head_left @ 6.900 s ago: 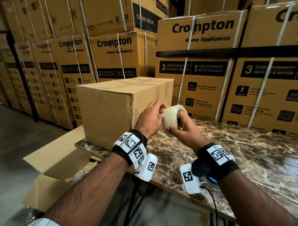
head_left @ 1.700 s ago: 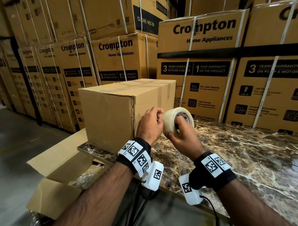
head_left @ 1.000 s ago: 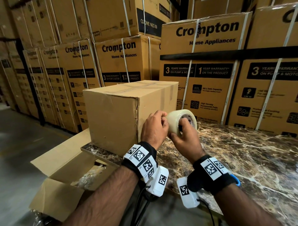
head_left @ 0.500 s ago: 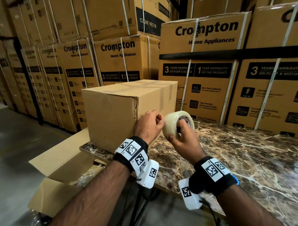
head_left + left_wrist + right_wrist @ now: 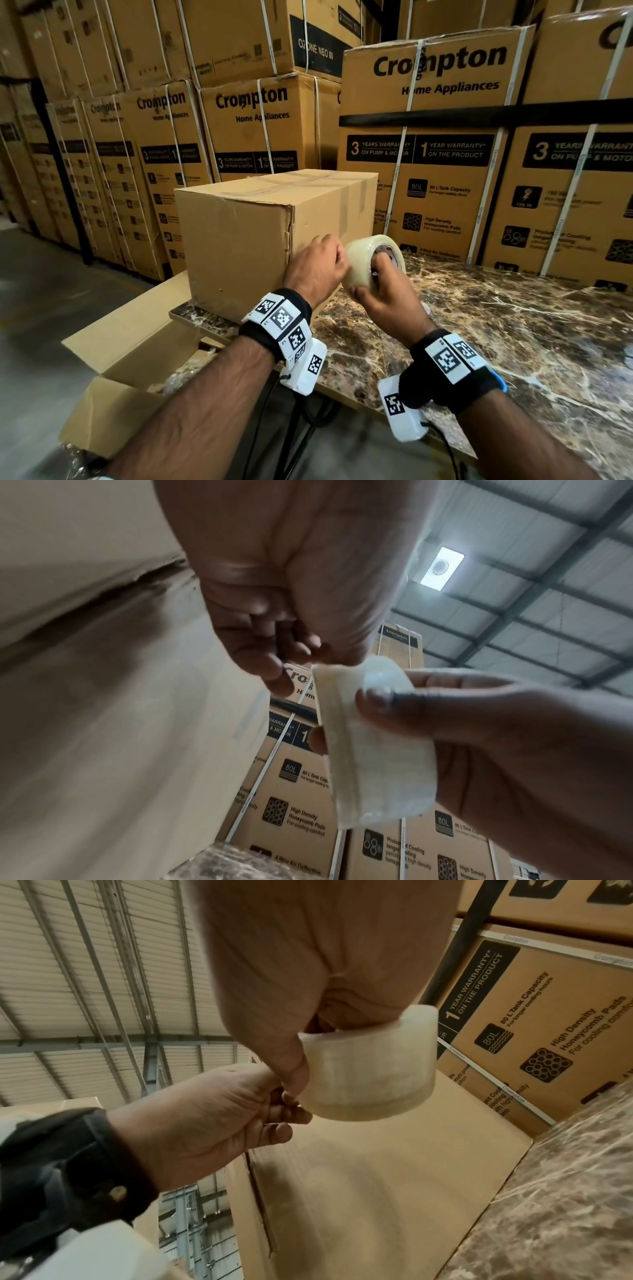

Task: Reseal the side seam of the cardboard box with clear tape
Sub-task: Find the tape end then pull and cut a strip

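Stacked cartons (image 5: 438, 144) stand behind the marbled surface (image 5: 513, 342). The box (image 5: 239, 246) sits at the surface's left edge, its side seam (image 5: 291, 233) facing the hands. The right hand (image 5: 383, 301) grips the tape roll (image 5: 363, 260) just beside the box, fingers curled through its core. The left hand (image 5: 317, 267) has its fingers (image 5: 274, 669) bunched together, pinching at the roll's rim.

Stacked printed cartons (image 5: 435, 144) behind a marble table (image 5: 513, 342); grey concrete floor (image 5: 41, 308).
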Motion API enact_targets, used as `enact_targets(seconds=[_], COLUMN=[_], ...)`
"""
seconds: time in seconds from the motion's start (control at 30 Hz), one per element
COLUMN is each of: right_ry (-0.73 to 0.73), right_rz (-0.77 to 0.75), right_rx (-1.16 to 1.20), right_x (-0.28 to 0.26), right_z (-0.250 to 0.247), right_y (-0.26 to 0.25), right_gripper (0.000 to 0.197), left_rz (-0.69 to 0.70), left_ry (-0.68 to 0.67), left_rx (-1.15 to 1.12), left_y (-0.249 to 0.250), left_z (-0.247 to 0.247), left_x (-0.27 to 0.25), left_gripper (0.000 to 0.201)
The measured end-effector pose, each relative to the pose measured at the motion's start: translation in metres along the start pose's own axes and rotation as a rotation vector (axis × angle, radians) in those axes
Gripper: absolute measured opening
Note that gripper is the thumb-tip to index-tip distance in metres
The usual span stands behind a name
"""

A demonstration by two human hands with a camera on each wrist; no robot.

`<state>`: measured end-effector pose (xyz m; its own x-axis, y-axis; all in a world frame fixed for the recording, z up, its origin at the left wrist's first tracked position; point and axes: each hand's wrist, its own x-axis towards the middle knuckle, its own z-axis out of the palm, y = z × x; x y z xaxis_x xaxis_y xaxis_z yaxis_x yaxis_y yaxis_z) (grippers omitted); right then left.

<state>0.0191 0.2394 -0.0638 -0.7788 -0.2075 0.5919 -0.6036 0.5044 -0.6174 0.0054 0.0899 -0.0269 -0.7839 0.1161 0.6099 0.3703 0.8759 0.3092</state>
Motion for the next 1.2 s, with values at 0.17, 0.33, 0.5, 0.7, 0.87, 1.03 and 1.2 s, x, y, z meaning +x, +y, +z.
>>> enact_targets(seconds=[0.17,0.33,0.5,0.7,0.87,1.03,1.2], right_ry=[-0.027,-0.051,-0.053,-0.054,-0.133,-0.173,-0.149], right_rz=[0.059,0.145,0.138,0.095,0.07,0.044,0.077], right_rx=[0.042,0.077,0.134,0.092,0.108,0.044,0.018], right_x=[0.008,0.011,0.007,0.006,0.001,0.001,0.005], right_z=[0.004,0.007,0.006,0.002,-0.003,-0.004,-0.004], right_y=[0.001,0.012,0.016,0.013,0.012,0.01,0.009], right_gripper=[0.025,0.034,0.037,0.037,0.048,0.04,0.031], left_rz=[0.016,0.018,-0.111,-0.16,-0.104,-0.076,-0.059], left_ry=[0.024,0.065,-0.029,0.057,0.131,0.139,0.078], left_rx=[-0.035,-0.162,-0.366,-0.355,-0.215,-0.143,-0.154], left_y=[-0.001,-0.009,-0.011,-0.006,0.004,0.004,0.002], left_z=[0.009,0.01,0.005,0.011,0.008,0.007,0.006], left_x=[-0.006,-0.005,0.003,0.001,0.0,0.0,0.0], left_gripper=[0.009,0.007,0.033,0.003,0.007,0.01,0.011])
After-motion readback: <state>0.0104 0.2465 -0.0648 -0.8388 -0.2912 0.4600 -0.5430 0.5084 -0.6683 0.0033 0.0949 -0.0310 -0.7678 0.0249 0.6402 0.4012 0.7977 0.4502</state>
